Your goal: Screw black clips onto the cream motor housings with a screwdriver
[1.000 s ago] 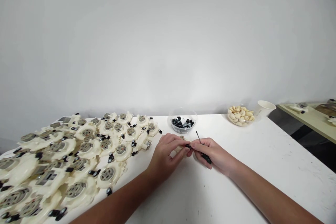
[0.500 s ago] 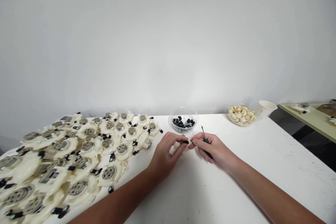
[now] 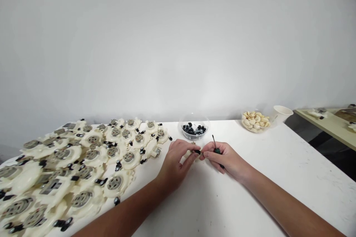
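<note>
Left hand (image 3: pixel 178 163) pinching small black part (image 3: pixel 197 152) by cream plastic piece (image 3: pixel 191 153); right hand (image 3: pixel 225 159) closed on green-handled screwdriver (image 3: pixel 217 151), right at same part. Risk: weak pinch, part slips, rolls across tabletop (image 3: pixel 222 207) into cream housings (image 3: pixel 91 155) left of hands.

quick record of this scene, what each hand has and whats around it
left hand: holds a small cream plastic part with a black piece at its edge
right hand: holds a screwdriver with a dark green handle, fingertips at the black piece
things: clear bowl of black parts just beyond the hands; cream plastic discs to the left
rest: white table, paper cup, clear bowl of pale curved pieces
</note>
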Tool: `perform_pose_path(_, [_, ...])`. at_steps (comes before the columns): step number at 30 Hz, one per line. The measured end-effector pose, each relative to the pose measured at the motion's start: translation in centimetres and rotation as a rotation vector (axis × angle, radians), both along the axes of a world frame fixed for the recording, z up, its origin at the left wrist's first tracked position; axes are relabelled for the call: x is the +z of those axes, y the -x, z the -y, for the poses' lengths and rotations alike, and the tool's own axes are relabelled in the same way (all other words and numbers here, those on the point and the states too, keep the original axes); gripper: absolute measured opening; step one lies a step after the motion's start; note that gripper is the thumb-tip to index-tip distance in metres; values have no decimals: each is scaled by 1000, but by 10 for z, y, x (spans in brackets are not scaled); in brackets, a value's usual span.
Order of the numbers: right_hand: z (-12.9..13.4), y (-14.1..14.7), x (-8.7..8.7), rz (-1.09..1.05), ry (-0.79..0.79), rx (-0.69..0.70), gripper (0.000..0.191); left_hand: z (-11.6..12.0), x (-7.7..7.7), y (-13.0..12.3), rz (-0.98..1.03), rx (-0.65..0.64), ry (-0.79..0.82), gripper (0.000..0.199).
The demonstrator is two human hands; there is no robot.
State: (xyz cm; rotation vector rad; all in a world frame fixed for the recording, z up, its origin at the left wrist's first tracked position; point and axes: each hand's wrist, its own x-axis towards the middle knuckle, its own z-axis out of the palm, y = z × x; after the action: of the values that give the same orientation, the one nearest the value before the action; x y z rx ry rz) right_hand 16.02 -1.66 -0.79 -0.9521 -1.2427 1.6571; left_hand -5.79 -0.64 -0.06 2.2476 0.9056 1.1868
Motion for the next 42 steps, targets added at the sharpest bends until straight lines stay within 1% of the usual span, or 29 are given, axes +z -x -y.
perform_pose_path(4, [1,0,-2,19,4,-30,25,1,2,0,-14,-30,19,16])
perform_pose_path(10, [2,3,-3,-18,3,13,21,0,3,0,6,-47,32,16])
perform_pose_path(14, [-1,3,-5,1,-20,-23,25,0,3,0,15,-53,24,17])
perform_pose_path(17, [-1,4,-4,80,-45,-65,29,0,2,0,25,-37,43,17])
perform_pose_path(20, [3,5,2,226,-147,-146,27,0,1,1,40,0,76,14])
perform_pose_path(24, [10,8,8,466,-423,-269,16,-1,-1,1,36,33,129,14])
perform_pose_path(26, [11,8,8,540,-536,-311,14,-2,-2,1,31,42,144,14])
perform_pose_path(28, [11,7,6,567,-611,-324,13,-3,-2,1,28,42,157,14])
perform_pose_path(35, [10,4,4,604,-716,-287,14,-3,-2,0,39,48,189,14])
perform_pose_path(42, [8,2,3,640,-735,-253,13,0,-3,0,41,58,185,14])
